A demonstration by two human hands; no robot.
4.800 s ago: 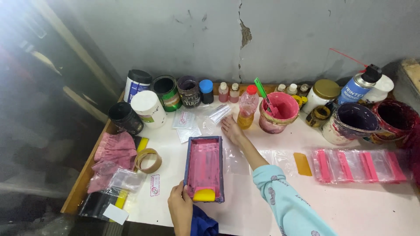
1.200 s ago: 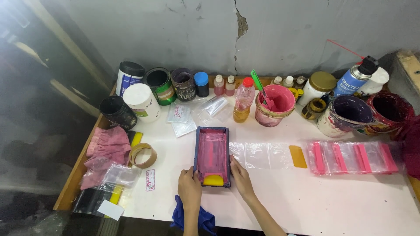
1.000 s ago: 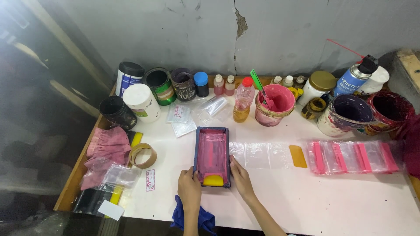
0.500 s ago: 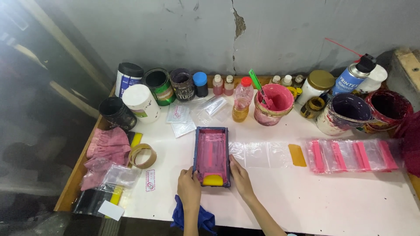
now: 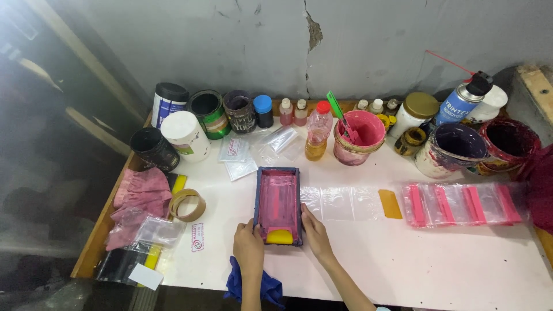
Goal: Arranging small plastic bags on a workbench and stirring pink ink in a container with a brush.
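Observation:
A small dark-framed printing screen (image 5: 278, 201), stained pink, lies flat on the white table (image 5: 403, 265). A yellow squeegee (image 5: 280, 236) rests at its near end. My left hand (image 5: 249, 249) presses the frame's near left corner. My right hand (image 5: 314, 230) holds the frame's near right edge. Clear plastic bags (image 5: 340, 201) lie just right of the screen, partly under it.
Along the wall stand several paint pots, jars and small bottles, a pink bucket (image 5: 358, 138) with a green stick, and a blue spray can (image 5: 461, 101). Pink-printed bags (image 5: 461, 204) lie at right. Tape roll (image 5: 186, 205) and pink rags (image 5: 138, 198) sit at left; a blue cloth (image 5: 262, 287) hangs at the near edge.
Earlier my right hand reached toward the bottles at the back; it has come back to the screen's near right edge. Over the last second both hands and the screen stay still.

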